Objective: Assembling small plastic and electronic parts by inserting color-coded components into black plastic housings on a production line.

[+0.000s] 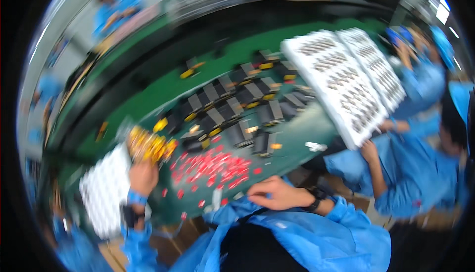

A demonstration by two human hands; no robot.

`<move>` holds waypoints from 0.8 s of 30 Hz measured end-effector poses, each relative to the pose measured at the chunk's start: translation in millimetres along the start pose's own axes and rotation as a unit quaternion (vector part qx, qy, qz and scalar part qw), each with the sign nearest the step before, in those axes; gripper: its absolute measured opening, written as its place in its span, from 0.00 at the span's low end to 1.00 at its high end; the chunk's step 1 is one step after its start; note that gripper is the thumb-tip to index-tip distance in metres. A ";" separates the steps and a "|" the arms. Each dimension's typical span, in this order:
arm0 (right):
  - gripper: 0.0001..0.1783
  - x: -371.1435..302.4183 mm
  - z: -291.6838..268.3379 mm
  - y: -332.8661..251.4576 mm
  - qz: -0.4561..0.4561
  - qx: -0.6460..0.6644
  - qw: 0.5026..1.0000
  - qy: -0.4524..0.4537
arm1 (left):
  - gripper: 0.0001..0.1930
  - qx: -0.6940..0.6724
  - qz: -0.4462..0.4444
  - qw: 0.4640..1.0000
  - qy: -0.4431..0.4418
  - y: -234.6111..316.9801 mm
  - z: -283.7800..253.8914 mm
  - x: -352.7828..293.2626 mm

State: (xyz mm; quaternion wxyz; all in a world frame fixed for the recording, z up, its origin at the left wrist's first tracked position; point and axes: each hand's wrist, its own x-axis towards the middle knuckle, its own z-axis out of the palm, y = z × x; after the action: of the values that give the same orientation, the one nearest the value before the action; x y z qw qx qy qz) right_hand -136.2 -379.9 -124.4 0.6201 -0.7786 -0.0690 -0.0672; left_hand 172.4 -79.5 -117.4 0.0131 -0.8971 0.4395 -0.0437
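Observation:
My left hand (143, 177) is at the near side of a heap of yellow parts (148, 143) in what looks like a clear bag. Its fingers are blurred and partly hidden by the yellow pieces, so I cannot see whether it grips any. My right hand (277, 194) hovers by the near table edge, its fingers curled inward; whatever is between them is too blurred to name. Small red pieces (210, 168) lie scattered between the two hands. Behind them stand several black block-shaped parts (237, 133) with grey flaps and yellow bits.
A white foam tray (101, 188) lies left of my left hand. Two large white trays (341, 79) filled with small dark parts stand at the right, touched by a co-worker (396, 168) in blue. A dark rail (123, 81) runs along the far side of the green table (292, 148).

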 end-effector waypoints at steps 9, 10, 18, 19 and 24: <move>0.06 3.4 9.4 4.3 -0.028 0.013 0.998 0.063 | 0.10 0.037 -0.007 0.999 -0.019 7.1 10.7 7.2; 0.06 5.3 10.4 5.2 -0.030 0.012 0.997 0.065 | 0.10 0.050 0.006 0.998 -0.032 6.9 7.2 2.3; 0.06 34.9 24.2 -6.4 -0.084 0.034 0.995 0.042 | 0.05 -0.249 -0.055 0.960 -0.117 71.9 -84.5 -24.7; 0.07 43.2 28.2 -13.5 -0.119 0.036 0.990 0.065 | 0.05 -0.248 -0.060 0.960 -0.117 94.3 -94.0 -30.8; 0.15 72.6 46.5 -22.2 -0.174 0.000 0.984 -0.025 | 0.05 -0.414 -0.018 0.907 -0.081 151.1 -102.9 -41.6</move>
State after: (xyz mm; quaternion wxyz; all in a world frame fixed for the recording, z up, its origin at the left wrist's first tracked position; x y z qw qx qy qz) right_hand -68.3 -327.8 -99.7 0.5974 -0.7560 -0.2185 -0.1545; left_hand 18.8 -137.8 -27.0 -0.3243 -0.8301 0.3996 0.2146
